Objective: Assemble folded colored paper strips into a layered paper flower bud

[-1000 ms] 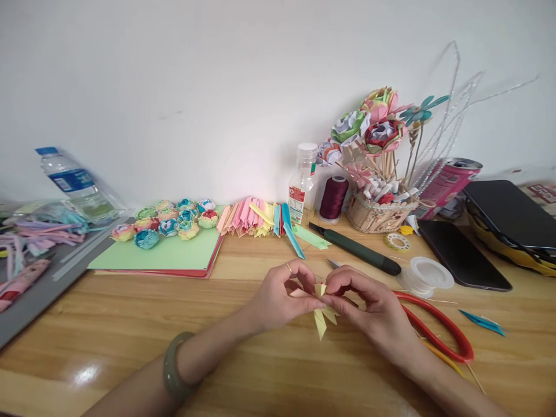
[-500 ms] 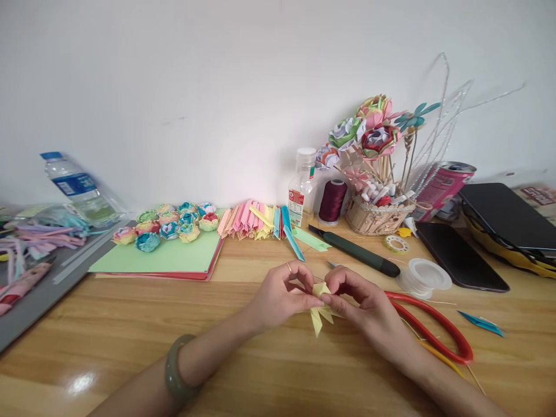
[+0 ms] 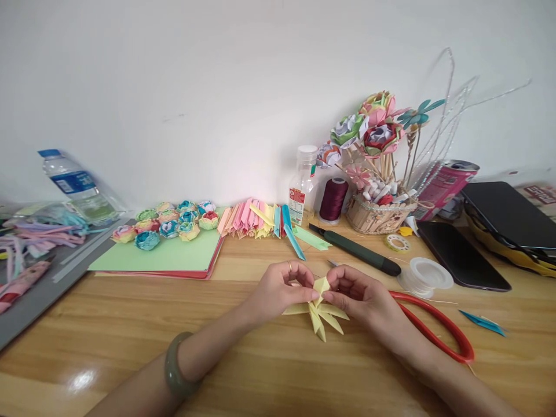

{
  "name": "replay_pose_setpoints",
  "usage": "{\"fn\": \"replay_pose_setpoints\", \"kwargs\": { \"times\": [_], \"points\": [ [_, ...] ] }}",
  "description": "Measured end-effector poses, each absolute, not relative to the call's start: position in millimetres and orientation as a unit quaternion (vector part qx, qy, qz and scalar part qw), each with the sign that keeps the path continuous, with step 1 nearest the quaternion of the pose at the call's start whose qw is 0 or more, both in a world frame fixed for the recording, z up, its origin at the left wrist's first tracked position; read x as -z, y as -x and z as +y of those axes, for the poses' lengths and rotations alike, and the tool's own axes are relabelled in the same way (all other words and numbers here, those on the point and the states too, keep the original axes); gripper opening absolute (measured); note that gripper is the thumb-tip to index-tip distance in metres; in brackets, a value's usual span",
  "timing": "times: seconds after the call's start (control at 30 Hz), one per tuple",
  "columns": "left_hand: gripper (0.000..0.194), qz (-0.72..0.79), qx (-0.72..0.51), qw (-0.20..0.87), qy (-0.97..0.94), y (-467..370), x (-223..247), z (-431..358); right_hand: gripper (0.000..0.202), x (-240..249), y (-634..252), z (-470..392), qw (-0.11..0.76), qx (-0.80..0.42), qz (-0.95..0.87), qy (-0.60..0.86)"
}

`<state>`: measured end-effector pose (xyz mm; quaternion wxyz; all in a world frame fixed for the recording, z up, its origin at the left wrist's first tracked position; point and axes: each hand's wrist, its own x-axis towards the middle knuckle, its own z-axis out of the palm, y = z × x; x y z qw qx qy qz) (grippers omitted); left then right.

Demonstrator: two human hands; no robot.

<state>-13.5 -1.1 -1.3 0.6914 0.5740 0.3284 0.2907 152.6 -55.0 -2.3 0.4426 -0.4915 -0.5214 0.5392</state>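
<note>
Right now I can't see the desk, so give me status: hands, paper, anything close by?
Left hand and right hand both pinching yellow paper star above the table. Red ring beside right wrist, not touching the star.

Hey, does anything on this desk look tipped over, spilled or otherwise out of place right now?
Two things lean. The water bottle at far left rests tilted against the wall, and the pink can beside the flower basket sits at a slant. No spill shows. Both hands hold the yellow paper piece.
</note>
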Motion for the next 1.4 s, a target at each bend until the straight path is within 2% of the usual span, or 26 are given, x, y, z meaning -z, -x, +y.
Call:
{"fn": "replay_pose_setpoints", "kwargs": {
  "times": [0.23,0.4,0.63,1.03,1.17,1.27,1.4],
  "points": [
    [0.017,0.348,-0.266,0.699,-0.565,11.3,-2.8,-2.0,0.026,3.5,-152.1,-52.5,0.438,-0.553,-0.501,0.501],
    [0.02,0.357,-0.283,0.695,-0.556,10.2,2.5,-1.2,0.024,2.6,-149.2,-51.5,0.446,-0.531,-0.502,0.516],
    [0.022,0.364,-0.284,0.701,-0.544,8.8,0.4,-2.1,0.021,6.1,-150.2,-50.3,0.41,-0.505,-0.536,0.537],
    [0.015,0.371,-0.331,0.635,-0.591,8.2,3.3,-5.5,0.012,1.0,-144.0,-61.0,0.383,-0.261,-0.671,0.578],
    [0.007,0.367,-0.37,0.562,-0.643,8.7,5.1,-8.0,0.004,3.2,-145.1,-59.0,0.388,-0.289,-0.665,0.568],
    [0.005,0.362,-0.384,0.55,-0.647,9.0,5.1,-8.0,0.011,3.4,-147.2,-56.9,0.363,-0.342,-0.657,0.566],
    [0.01,0.376,-0.356,0.575,-0.633,9.0,3.3,-6.5,0.018,1.4,-150.0,-58.0,0.35,-0.276,-0.691,0.569]
  ]
}}
